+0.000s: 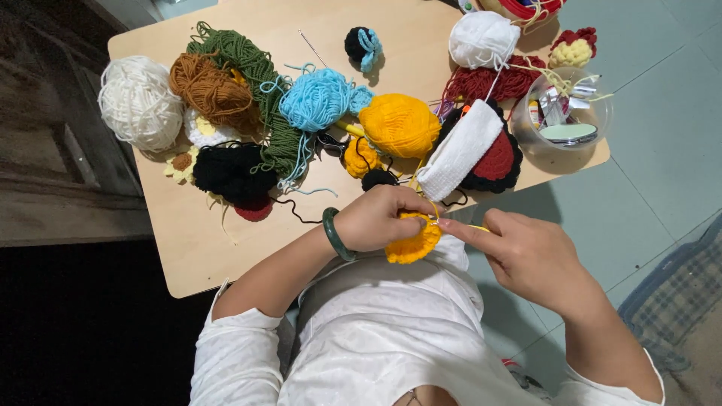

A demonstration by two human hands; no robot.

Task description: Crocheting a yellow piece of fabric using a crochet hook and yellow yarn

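Wooden counter (226,256) carries loose yarn. White ball (139,103) at one end; brown skein (210,89) lies against green skein (259,71). Light blue ball (317,98) sits beside orange ball (399,125). Black yarn (232,171) lies nearer the front edge. White knitted strip (460,149) rests across a red and black crochet piece (498,159). Clear round tub (562,114) holds small tools. Second white ball (483,39) lies on dark red yarn (492,81).

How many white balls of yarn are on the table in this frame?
2. One large round white yarn ball sits at the wooden table's far left edge; another white yarn ball lies at the top right, above the dark red yarn. Others may be hidden under the pile.
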